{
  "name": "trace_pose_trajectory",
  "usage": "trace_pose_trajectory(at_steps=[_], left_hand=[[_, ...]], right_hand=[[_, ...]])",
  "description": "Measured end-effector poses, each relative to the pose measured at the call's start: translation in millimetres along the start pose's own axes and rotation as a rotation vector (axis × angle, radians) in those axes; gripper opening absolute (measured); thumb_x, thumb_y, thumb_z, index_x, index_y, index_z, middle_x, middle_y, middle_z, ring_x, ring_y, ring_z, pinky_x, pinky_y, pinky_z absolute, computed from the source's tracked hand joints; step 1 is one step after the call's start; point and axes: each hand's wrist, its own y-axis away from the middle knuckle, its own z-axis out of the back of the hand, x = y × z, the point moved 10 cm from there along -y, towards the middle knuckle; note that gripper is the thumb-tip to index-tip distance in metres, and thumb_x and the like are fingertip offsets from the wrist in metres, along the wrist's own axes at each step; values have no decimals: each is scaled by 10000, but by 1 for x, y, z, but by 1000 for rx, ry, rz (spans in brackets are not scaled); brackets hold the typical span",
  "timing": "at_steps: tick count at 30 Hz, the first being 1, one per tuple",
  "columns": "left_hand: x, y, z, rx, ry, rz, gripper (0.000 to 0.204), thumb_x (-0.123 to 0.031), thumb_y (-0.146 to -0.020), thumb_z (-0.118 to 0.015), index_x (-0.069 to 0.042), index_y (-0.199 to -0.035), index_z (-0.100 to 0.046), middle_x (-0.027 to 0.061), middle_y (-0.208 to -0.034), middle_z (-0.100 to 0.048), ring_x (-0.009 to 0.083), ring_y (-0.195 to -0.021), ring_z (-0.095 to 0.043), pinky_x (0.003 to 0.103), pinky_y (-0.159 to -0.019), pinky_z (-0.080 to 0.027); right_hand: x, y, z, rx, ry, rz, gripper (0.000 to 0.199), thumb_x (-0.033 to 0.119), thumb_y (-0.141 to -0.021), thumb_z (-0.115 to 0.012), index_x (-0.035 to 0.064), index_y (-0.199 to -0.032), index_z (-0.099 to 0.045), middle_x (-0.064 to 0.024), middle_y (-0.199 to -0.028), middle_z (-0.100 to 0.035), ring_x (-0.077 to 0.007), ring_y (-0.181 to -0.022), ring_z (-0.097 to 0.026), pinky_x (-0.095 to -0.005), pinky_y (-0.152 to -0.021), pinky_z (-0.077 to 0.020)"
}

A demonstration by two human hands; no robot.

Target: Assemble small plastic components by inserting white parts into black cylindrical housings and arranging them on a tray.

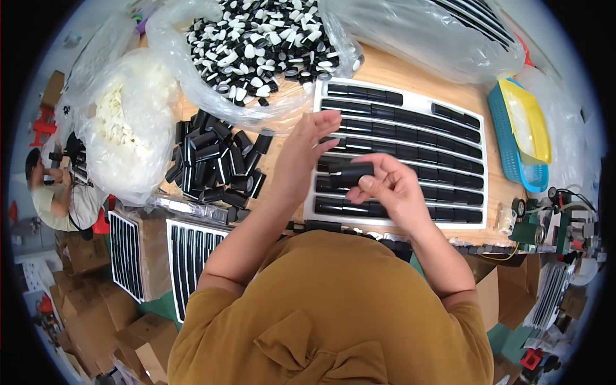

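Observation:
My right hand [388,187] grips a short black tube [351,173] over the near left part of a white tray [401,96] that holds rows of black tubes. My left hand [307,151] is beside it, fingers spread, its fingertips meeting the tube's left end. A pile of loose black tubes [215,163] lies on the wooden table to the left of my left hand. Behind it, a clear plastic bag [256,45] holds many small black and white caps.
A bag of white parts [125,122] sits at the left. Blue and yellow baskets [523,131] stand at the right edge, a small machine [568,228] near them. Filled trays [192,256] rest on cardboard boxes below the table. Another person [54,192] sits far left.

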Motion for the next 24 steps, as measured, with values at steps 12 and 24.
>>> trace_pose_trajectory(at_steps=[12,24], left_hand=[[-18,20,-34,-51,93,-117,663,-578,-989,-181,-27,-1273,-415,141,-1297,-486,249,-1239,-439,415,-1048,-315],[-26,-105,139,-502,-1603,-399,140,-90,-786,-593,-12,-894,-636,213,-948,-628,380,-889,-612,451,-796,-493]], right_hand=[[13,25,-26,108,229,111,260,-28,-912,-530,-51,-1169,-497,-80,-779,-631,-104,-622,-624,-206,-570,-488],[7,-23,81,-368,342,227,215,80,-890,-643,33,-1099,-625,29,-719,-535,-47,-632,-531,-205,-574,-493]])
